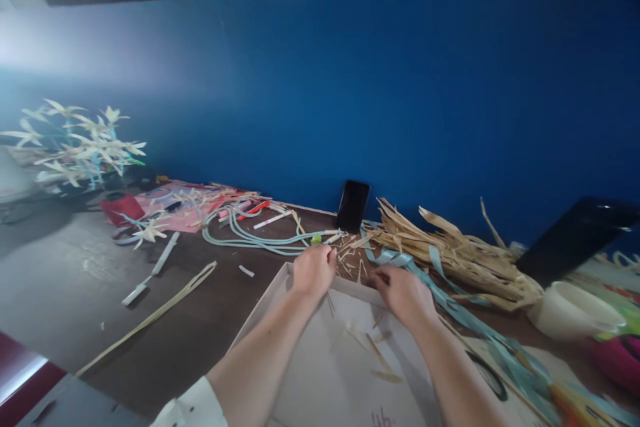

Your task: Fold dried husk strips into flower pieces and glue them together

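Note:
Both my hands reach over the far edge of a white cardboard sheet lying on a dark brown table. My left hand is closed, its fingers curled among small straw scraps near a tiny green bit. My right hand is closed too, fingers pinched beside a light blue ribbon. What either hand grips is too small to name. A few straw slivers lie on the sheet.
A bundle of dried straw leaves lies right of the hands. A black phone leans on the blue wall. Light blue cords, white bowl, straw flowers, a long straw strip and scissors surround.

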Motion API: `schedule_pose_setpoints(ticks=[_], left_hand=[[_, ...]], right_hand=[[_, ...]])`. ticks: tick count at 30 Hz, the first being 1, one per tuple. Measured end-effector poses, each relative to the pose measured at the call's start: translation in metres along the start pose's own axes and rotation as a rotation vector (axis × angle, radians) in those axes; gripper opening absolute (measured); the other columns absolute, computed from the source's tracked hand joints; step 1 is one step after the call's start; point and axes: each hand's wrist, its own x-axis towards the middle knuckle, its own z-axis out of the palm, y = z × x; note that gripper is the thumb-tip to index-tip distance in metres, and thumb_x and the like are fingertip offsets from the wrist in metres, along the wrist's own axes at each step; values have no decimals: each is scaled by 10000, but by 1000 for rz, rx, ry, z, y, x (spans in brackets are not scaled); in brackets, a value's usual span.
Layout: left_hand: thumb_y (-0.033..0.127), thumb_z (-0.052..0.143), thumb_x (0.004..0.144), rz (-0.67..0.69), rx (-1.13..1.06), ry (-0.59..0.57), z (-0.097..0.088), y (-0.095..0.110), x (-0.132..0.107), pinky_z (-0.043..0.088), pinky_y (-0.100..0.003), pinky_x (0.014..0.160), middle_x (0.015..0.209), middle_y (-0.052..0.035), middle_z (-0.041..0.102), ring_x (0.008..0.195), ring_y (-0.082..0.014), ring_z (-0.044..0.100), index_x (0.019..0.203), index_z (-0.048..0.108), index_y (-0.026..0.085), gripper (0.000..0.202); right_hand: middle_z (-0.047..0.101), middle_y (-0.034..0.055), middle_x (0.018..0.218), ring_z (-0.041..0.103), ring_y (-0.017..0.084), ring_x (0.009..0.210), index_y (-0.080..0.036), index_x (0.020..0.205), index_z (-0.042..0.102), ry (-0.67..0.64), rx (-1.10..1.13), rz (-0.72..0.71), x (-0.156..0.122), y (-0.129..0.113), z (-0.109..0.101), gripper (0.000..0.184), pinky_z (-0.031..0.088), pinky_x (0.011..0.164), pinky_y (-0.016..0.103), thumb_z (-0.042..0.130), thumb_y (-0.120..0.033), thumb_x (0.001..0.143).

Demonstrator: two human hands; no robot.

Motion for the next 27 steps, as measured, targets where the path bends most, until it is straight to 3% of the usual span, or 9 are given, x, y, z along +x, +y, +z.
schedule_pose_setpoints(ticks=[7,19,27], left_hand=[[431,309,900,-60,50,-105,-2,-2,1,376,-267,665,809,-55,658,762,-184,603,823,626,210,394],[446,297,893,-19,63,-121,0,-3,1,404,-278,652,790,-52,662,768,-200,616,771,637,214,429],[464,284,897,133,175,-196,-3,-1,1,422,-310,758,823,-108,667,855,-227,604,767,688,167,518]], right_hand=[[690,4,809,615,183,773,-304,879,686,-67,25,-124,0,2,0,220,345,609,254,490,-380,813],[696,-10,843,610,173,783,-312,843,701,-181,66,-190,-1,1,-6,201,323,596,243,511,-355,794],[696,30,824,604,177,761,-240,831,698,-168,145,-263,4,6,3,234,345,621,241,491,-346,811]])
